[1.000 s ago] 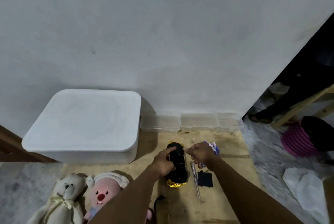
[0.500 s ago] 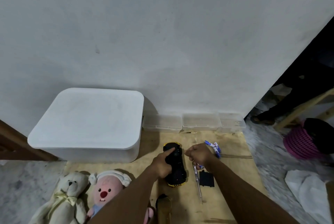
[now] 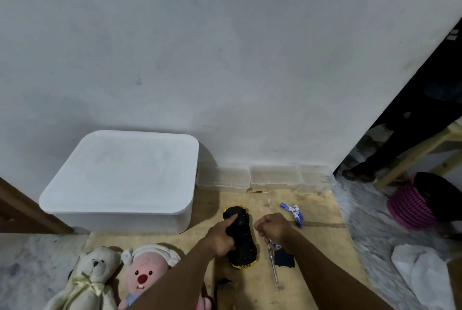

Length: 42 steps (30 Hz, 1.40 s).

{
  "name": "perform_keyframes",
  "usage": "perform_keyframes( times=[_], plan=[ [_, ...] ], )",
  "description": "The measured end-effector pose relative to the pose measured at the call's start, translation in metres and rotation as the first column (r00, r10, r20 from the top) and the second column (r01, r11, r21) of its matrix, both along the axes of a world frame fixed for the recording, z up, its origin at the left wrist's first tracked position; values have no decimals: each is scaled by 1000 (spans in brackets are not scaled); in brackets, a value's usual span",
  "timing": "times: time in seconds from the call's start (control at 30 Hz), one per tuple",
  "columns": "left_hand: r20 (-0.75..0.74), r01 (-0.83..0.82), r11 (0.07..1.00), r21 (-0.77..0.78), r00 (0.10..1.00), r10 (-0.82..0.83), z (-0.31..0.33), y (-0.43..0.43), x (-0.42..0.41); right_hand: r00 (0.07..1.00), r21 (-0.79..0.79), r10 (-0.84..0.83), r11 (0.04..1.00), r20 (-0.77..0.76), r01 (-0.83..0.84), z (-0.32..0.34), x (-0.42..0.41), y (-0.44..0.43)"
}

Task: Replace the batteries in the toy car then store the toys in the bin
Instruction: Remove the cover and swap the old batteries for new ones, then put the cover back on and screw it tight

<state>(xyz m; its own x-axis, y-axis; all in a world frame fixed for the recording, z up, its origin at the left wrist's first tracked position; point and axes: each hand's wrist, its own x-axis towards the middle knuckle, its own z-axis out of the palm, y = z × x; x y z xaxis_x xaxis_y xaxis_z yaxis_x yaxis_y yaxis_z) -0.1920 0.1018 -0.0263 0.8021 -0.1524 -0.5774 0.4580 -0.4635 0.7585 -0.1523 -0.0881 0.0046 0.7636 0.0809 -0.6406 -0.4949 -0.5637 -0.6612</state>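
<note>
On plywood, left hand gripped the upturned toy car; right hand curled, hold unclear; batteries loose, bin lidded.

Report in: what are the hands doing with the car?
Left hand grips upturned black-and-yellow plastic toy car. Right hand curled beside it, contents unclear. Blue-white batteries loose on wooden board; white plastic bin lidded.

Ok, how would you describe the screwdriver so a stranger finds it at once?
Start at the big white bin against the wall; on the wooden board right of it lies a black-and-yellow toy car. Just right of the car, beside a flat black cover, lies the screwdriver: the only long thin thing there, purple handle, metal shaft pointing toward the camera.
</note>
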Motion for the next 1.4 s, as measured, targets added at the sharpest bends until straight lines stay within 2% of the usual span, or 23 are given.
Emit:
perform_keyframes(
  times=[0.13,0.27,0.4,0.57,0.73,0.93,1.03,1.27,1.4],
  plan=[
    [75,-60,997,46,996,57,13,1,3,999,-56,14,998,36,-12,11,-3,-5],
    [232,-196,964,180,961,152,41,-4,15,979,-168,14,986,203,21,25,-3,-19],
    [325,-121,967,223,945,43,66,-23,42,941,-243,-21,964,338,109,30,7,-50],
    [386,22,952,305,911,-145,78,-76,91,906,-439,-14,872,422,217,30,41,-105],
    [398,151,875,459,846,-355,71,-147,152,885,-646,213,754,414,121,17,97,-160],
    [341,242,663,709,705,-621,42,-209,214,797,-791,508,609,328,-62,-7,154,-182],
    [279,279,569,774,656,-701,30,-224,230,758,-804,578,582,302,-124,-15,167,-185],
    [311,235,568,789,645,-699,16,-232,232,705,-802,655,559,273,-208,-20,172,-191],
    [289,228,525,820,627,-724,12,-235,229,698,-799,661,561,275,-216,-20,166,-187]
  ],
)
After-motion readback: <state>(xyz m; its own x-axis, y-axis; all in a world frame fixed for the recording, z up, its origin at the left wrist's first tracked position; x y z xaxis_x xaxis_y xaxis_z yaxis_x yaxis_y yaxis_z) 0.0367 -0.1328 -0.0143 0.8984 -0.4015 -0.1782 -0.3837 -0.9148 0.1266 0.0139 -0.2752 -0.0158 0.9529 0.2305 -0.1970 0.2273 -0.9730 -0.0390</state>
